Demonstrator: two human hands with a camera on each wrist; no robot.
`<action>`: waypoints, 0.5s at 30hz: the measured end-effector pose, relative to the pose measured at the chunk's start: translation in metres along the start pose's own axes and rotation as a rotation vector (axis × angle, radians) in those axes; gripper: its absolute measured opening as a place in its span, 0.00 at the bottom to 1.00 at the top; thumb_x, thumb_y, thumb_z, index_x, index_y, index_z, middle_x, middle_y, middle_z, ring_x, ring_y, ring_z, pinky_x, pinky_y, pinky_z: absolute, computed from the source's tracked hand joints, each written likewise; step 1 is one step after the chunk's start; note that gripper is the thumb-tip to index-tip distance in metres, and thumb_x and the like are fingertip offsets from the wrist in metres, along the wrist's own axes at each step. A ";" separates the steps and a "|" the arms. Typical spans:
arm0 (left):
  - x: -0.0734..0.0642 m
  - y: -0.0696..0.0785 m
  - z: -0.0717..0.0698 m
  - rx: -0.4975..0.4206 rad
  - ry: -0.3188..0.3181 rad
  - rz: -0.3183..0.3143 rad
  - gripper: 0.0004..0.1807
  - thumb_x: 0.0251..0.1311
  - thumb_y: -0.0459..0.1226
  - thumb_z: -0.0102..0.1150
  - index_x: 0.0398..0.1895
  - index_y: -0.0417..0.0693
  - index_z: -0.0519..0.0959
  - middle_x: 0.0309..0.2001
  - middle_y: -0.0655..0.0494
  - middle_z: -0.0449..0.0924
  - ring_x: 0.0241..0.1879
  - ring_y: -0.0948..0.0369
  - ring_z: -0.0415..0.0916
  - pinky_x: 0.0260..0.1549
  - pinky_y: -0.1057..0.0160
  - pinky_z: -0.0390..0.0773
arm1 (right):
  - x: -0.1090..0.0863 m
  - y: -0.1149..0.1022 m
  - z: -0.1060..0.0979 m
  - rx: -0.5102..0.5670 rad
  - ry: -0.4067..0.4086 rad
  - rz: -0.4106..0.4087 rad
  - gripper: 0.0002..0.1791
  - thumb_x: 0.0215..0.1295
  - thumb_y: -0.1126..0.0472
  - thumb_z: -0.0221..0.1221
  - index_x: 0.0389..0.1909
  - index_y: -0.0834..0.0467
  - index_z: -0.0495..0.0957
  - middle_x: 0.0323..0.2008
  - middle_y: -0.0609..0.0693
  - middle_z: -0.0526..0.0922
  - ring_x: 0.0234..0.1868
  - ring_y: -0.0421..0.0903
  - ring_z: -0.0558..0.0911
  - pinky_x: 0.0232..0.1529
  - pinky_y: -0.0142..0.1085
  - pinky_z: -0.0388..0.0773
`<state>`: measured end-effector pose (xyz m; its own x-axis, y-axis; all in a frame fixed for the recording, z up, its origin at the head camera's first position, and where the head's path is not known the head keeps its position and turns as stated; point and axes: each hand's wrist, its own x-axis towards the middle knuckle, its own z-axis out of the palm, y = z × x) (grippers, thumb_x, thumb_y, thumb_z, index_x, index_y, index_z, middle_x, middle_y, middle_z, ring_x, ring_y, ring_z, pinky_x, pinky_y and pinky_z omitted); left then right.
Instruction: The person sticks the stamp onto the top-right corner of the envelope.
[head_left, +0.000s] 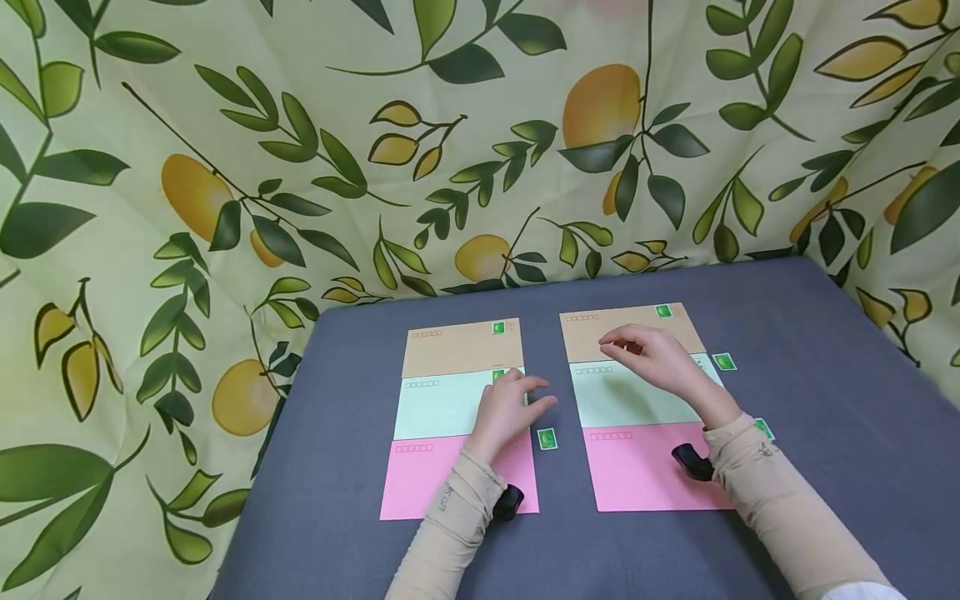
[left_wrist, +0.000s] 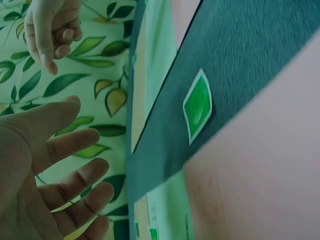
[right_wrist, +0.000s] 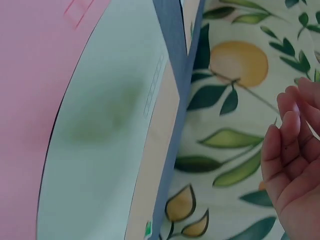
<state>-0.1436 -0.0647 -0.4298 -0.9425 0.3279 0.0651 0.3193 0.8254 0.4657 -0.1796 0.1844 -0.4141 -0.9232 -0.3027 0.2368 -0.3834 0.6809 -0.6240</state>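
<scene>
My left hand (head_left: 506,410) is over the right side of the left mint envelope (head_left: 435,410), its fingers loosely spread and holding nothing. A green stamp (head_left: 498,375) shows just beyond its fingertips. To its right, a loose green stamp (head_left: 547,438) lies on the dark cloth between the two envelope columns. My right hand (head_left: 656,360) hovers above the seam of the right tan envelope (head_left: 581,337) and right mint envelope (head_left: 607,400). Its fingers (right_wrist: 290,130) are loosely bent, with nothing visible between them. The hand and wrist hide part of these envelopes.
Pink envelopes (head_left: 408,483) (head_left: 637,475) form each column's near end, partly under the forearms. The left tan envelope (head_left: 450,354) bears a green stamp (head_left: 498,327); another stamp (head_left: 663,311) is on the right tan one. Loose stamps (head_left: 724,362) (head_left: 763,428) lie right of the right column.
</scene>
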 end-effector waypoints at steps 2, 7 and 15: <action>0.001 0.003 0.003 0.005 -0.010 0.011 0.17 0.56 0.52 0.59 0.45 0.58 0.83 0.34 0.55 0.78 0.31 0.64 0.72 0.33 0.64 0.66 | -0.004 0.007 -0.005 0.005 0.011 0.033 0.11 0.65 0.54 0.56 0.40 0.55 0.82 0.35 0.49 0.83 0.30 0.41 0.73 0.31 0.30 0.71; 0.000 0.006 0.008 0.011 -0.042 0.016 0.16 0.56 0.51 0.60 0.45 0.58 0.83 0.33 0.59 0.76 0.31 0.66 0.71 0.33 0.66 0.65 | -0.017 0.019 -0.021 0.000 0.058 0.107 0.12 0.65 0.52 0.56 0.41 0.55 0.81 0.34 0.50 0.82 0.29 0.39 0.72 0.29 0.30 0.70; -0.001 0.012 0.016 0.021 -0.063 0.049 0.16 0.56 0.50 0.61 0.46 0.58 0.82 0.35 0.59 0.77 0.33 0.65 0.72 0.34 0.67 0.64 | -0.037 0.047 -0.045 -0.006 0.088 0.252 0.21 0.66 0.45 0.52 0.46 0.58 0.79 0.37 0.57 0.81 0.32 0.43 0.71 0.27 0.33 0.69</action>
<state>-0.1375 -0.0475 -0.4383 -0.9179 0.3955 0.0312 0.3672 0.8172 0.4443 -0.1644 0.2576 -0.4187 -0.9883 -0.0642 0.1382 -0.1408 0.7313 -0.6673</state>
